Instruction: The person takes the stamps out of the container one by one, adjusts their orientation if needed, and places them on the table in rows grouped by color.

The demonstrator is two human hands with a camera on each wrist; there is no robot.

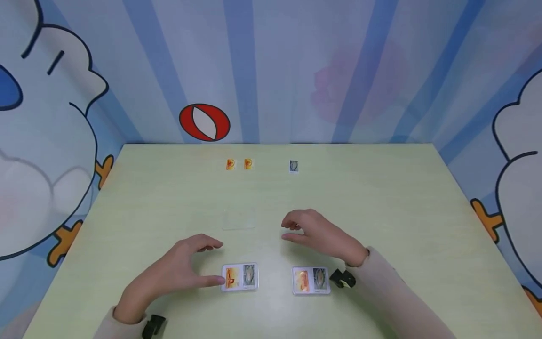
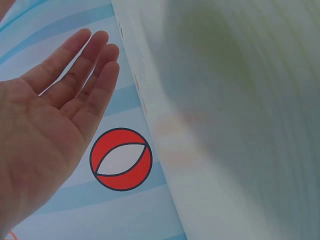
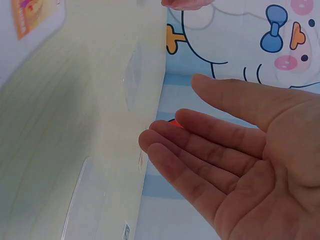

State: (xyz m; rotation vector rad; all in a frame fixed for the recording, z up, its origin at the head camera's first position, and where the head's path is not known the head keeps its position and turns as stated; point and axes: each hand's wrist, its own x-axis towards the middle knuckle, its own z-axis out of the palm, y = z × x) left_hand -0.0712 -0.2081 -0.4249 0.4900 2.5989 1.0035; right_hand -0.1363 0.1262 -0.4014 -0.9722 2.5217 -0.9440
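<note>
My left hand (image 1: 179,266) is over the table's front left, its thumb tip overlapping the left edge of a white-edged card (image 1: 239,277) in the head view. That card bears an orange picture beside a grey one. The left wrist view shows its fingers (image 2: 75,70) straight, with nothing held. My right hand (image 1: 319,234) hovers palm inward beyond a similar two-picture card (image 1: 311,281), its fingers loosely extended with nothing between them. Between the hands, slightly farther back, lies a faint clear rectangular piece (image 1: 239,221). Another clear piece (image 3: 82,200) shows low in the right wrist view.
Two small orange picture cards, one left (image 1: 230,164) and one right (image 1: 248,164), lie near the table's back edge. A small grey picture card (image 1: 293,166) is farther right. Cartoon-printed walls (image 1: 279,70) stand behind and beside the pale table (image 1: 381,188).
</note>
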